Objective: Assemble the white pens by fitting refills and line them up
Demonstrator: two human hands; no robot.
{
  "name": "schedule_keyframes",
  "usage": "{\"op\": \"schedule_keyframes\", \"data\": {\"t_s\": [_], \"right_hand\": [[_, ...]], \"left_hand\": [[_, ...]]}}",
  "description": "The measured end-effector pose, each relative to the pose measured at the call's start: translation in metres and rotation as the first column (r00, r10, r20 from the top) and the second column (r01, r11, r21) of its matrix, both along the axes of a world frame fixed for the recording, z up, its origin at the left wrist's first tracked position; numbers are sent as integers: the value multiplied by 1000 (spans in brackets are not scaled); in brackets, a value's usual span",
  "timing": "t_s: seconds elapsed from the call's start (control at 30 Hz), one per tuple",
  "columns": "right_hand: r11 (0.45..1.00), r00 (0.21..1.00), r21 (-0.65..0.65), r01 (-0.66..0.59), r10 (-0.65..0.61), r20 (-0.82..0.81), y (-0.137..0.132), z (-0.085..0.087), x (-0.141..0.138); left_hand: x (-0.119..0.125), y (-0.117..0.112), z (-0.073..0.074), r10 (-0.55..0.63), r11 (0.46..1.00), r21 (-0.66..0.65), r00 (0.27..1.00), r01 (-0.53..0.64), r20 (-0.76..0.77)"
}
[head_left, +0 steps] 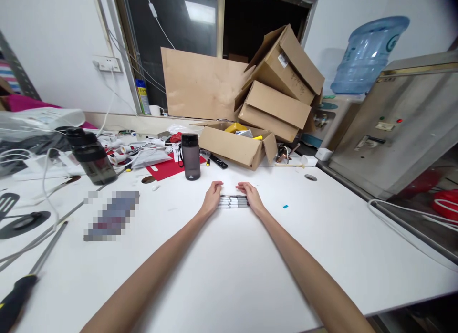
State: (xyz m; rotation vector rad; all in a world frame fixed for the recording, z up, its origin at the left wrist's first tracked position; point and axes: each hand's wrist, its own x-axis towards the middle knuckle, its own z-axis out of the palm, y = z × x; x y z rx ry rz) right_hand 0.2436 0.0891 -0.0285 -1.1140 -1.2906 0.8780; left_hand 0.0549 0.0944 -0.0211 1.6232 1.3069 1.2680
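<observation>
A small stack of pens [233,202] with white barrels and dark and grey parts lies crosswise on the white table [229,266], between my two hands. My left hand [213,197] is curved around the left ends, its fingers bent inward beyond the far side of the pens. At the right ends, my right hand [251,197] grips in the same way, fingertips pointing toward the left hand. A gap separates the two sets of fingertips. My palms hide the pens' ends.
A grey bottle [191,157] and an open cardboard box [232,144] stand beyond my hands. To the left are a black bottle [92,156], a blurred-out object [112,216] and a screwdriver [17,299]. A blue scrap [285,206] lies at right.
</observation>
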Motion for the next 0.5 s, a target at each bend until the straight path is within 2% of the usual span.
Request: {"op": "schedule_keyframes", "data": {"t_s": [0.13,0.23,0.37,0.5], "right_hand": [[998,997,12,68,-68,20,-12,7,10],[992,990,15,122,-123,66,-33,13,21],[996,983,2,92,-91,161,-72,17,31],[996,968,1,95,-92,232,-102,17,33]], "left_hand": [[-19,-10,7,21,1000,15,1000,-20,-16],[-41,-28,13,6,1000,30,998,-4,-64],[-66,-58,19,-55,998,1,983,56,-176],[-70,-82,20,-123,992,1,955,128,-268]]}}
